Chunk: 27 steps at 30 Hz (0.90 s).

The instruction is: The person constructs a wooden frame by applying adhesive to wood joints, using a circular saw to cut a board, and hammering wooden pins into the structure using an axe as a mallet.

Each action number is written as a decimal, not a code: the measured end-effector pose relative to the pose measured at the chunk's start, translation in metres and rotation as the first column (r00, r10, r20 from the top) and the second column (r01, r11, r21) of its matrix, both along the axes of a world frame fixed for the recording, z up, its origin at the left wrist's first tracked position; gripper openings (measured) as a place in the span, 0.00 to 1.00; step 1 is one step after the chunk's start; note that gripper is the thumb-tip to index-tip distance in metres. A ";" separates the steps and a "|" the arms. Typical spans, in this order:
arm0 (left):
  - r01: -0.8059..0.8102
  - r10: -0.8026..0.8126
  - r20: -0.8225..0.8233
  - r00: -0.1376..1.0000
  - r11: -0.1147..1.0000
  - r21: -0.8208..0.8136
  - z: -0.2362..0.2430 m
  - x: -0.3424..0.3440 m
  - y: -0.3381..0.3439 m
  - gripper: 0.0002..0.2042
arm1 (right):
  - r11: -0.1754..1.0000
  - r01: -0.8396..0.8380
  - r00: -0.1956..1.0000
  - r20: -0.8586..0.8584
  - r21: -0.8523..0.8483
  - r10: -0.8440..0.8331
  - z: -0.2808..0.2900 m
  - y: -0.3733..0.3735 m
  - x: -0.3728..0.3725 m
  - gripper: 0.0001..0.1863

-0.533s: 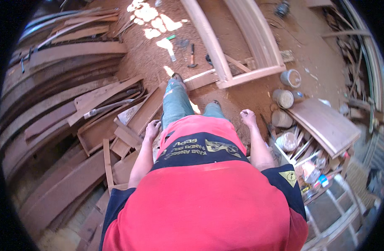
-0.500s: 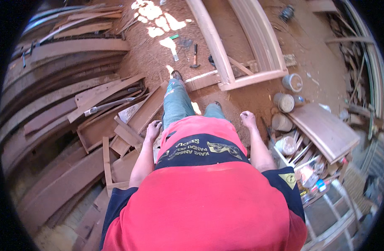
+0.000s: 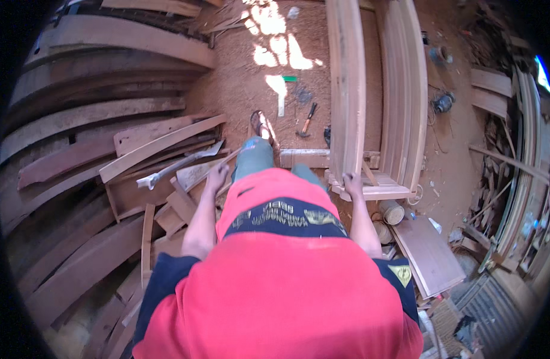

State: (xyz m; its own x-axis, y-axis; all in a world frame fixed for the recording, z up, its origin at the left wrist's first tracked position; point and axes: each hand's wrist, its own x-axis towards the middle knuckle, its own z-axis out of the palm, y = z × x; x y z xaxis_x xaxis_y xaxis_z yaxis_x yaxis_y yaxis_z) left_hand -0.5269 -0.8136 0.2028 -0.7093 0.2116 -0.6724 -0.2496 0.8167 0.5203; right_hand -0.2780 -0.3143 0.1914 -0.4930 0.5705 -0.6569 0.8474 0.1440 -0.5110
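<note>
Long wooden frame (image 3: 399, 96) right of claw hammer (image 3: 308, 121); likely heavy, stiff; best gripped by 2 side rails (image 3: 347, 90). Left hand (image 3: 217, 177) below-left of hammer, right hand (image 3: 352, 183) below-right; fingers look curled, grasp: cannot tell.

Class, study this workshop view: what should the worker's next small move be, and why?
Probably a short, careful step with the right leg: the plank lies just ahead of it, the left foot is farther forward, and in this view the right hand overlaps the wooden frame, contact unclear.
</note>
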 end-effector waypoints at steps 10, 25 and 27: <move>-0.193 0.214 -0.207 0.955 0.974 0.114 0.025 -0.309 0.038 0.16 | 0.962 -0.238 0.925 -0.271 0.133 0.267 0.067 -0.009 -0.328 0.15; -0.047 0.049 0.087 0.995 0.999 -0.024 -0.037 -0.457 0.071 0.15 | 0.919 -0.383 0.915 0.097 -0.089 0.391 -0.011 0.107 -0.593 0.16; 0.058 -0.048 0.199 0.979 0.997 -0.044 -0.059 -0.481 0.070 0.16 | 0.906 -0.423 0.906 0.003 0.021 0.423 -0.010 0.142 -0.677 0.15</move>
State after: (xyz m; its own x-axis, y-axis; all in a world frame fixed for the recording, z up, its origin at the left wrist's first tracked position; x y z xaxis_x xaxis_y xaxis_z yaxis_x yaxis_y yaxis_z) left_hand -1.0074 -0.7437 0.1434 -0.5499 0.2082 -0.8089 -0.2990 0.8552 0.4234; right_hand -0.9554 -0.1726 0.1816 -0.6923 0.3212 -0.6462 0.7035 0.4996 -0.5055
